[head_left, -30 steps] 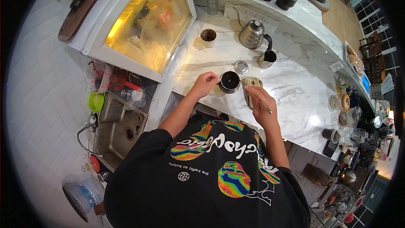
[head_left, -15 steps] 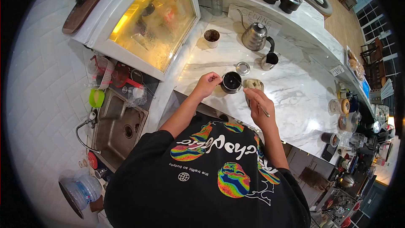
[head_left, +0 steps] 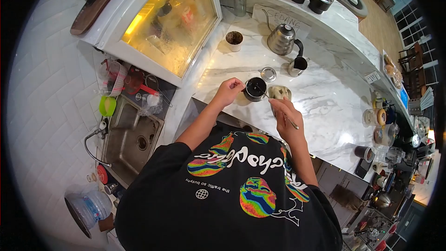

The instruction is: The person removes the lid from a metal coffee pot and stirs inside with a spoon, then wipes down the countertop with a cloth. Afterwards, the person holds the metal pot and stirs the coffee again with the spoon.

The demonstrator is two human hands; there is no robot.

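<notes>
A small cup of dark liquid [head_left: 254, 94] stands near the front edge of the marble counter. My left hand [head_left: 228, 91] pinches the left side of its rim or a small handle there; which one I cannot tell. A long metal spoon [head_left: 292, 123] is gripped in my right hand [head_left: 288, 117], its far end dipping into the dark liquid. Just behind the cup lies a small round metal lid [head_left: 268, 74]. A folded pale cloth with dark stains [head_left: 280, 93] rests to the right of the cup, beside my right fingers.
A gooseneck kettle [head_left: 281, 40] and a small metal pitcher [head_left: 298, 66] stand farther back. At back left is a paper cup with dark grounds [head_left: 234, 41]. A lit display fridge [head_left: 169, 28] and a sink [head_left: 127, 132] flank the left side. Several jars line the right end.
The spoon's shaft has tilted within the cup, and my right hand has shifted very slightly. My left hand stays at the cup's rim.
</notes>
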